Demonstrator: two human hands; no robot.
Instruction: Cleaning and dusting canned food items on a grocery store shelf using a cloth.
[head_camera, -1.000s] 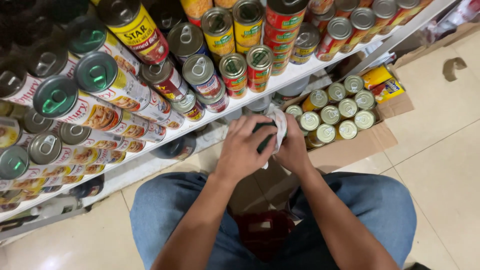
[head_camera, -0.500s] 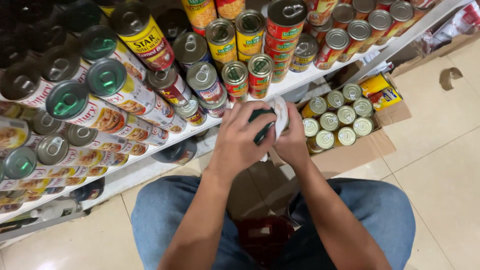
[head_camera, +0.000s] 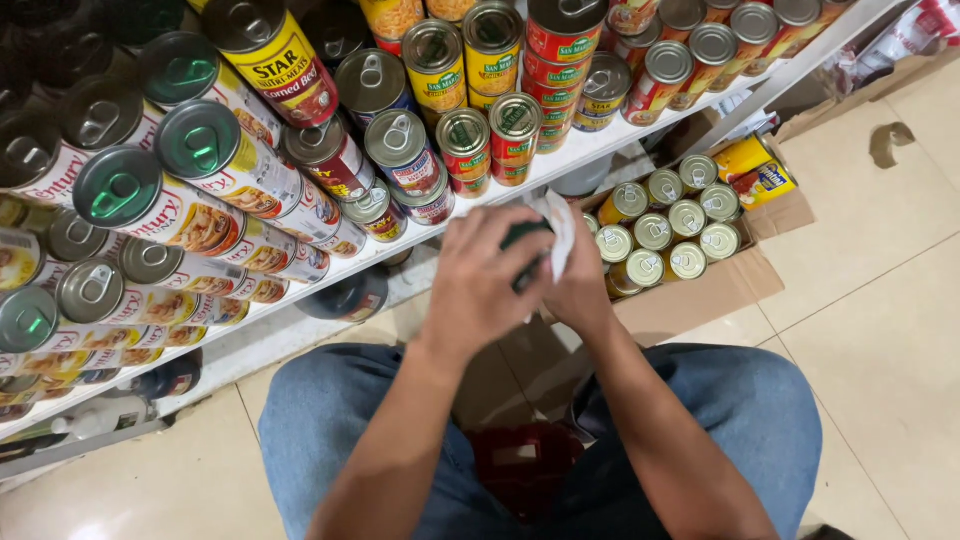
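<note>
White cloth (head_camera: 556, 235) and a dark green can (head_camera: 523, 245) meet between two bare hands at the centre of the head view, just below the edge of the white shelf (head_camera: 590, 150). The left hand (head_camera: 480, 285) wraps the can from seven o'clock, fingers closed around its side; the right hand (head_camera: 580, 280) presses the cloth against it from four o'clock. The can's long axis cannot be told, as the hands hide most of it. At two o'clock, near the right hand, a cardboard box (head_camera: 700, 290) holds rows of gold-lidded tins (head_camera: 660, 235). Stacked cans (head_camera: 400, 150) crowd the shelf above.
</note>
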